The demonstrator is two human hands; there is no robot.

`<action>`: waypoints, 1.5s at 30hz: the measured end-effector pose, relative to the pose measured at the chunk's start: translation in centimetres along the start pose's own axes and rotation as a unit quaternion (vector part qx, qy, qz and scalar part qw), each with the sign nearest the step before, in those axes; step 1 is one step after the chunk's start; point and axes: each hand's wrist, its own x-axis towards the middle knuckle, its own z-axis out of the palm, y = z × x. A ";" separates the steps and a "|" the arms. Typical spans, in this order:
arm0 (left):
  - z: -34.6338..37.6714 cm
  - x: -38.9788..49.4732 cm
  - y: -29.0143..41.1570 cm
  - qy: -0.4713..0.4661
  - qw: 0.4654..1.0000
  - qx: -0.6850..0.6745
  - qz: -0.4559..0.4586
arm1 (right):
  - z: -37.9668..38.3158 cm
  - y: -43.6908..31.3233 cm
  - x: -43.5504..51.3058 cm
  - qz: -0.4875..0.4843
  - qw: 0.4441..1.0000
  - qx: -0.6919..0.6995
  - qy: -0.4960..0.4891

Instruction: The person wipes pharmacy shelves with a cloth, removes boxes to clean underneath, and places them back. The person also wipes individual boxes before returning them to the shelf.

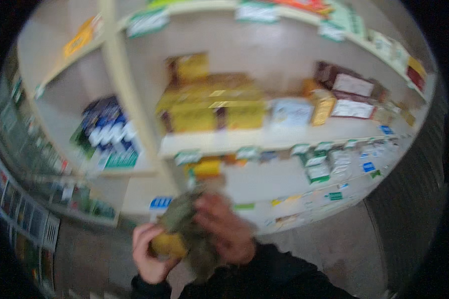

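My left hand [144, 250] grips a small yellow box [168, 244], fingers above and thumb below. A grey-green cloth [181, 213] lies against the box and hangs down between my hands. On the cloth's right side is my right hand [226, 231], blurred, its fingers pressed to the fabric. Both hands are low in front of the shelves, in dark sleeves. The cloth hides much of the box, and blur hides its print.
Yellow boxes [194, 117], a pale blue box [292, 112] and dark red boxes [353, 95] stand on the shelf [217, 144] ahead. Dark blue packs [106, 116] sit left of the upright post [129, 86]. Below are green-and-white packs [316, 166]. A glass case [71, 196] stands at left.
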 end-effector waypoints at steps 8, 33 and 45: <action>-6.0 -7.3 -5.1 0.064 0.978 -0.137 -0.140 | 4.7 -1.0 -3.5 0.380 0.890 0.181 0.175; -5.3 -15.1 4.1 0.228 0.929 -0.152 -0.248 | 15.6 -2.2 -5.5 0.211 0.936 0.250 -0.128; -1.0 -16.8 2.1 0.250 0.951 0.060 -0.175 | 17.8 -2.8 -8.8 0.292 0.846 0.399 -0.198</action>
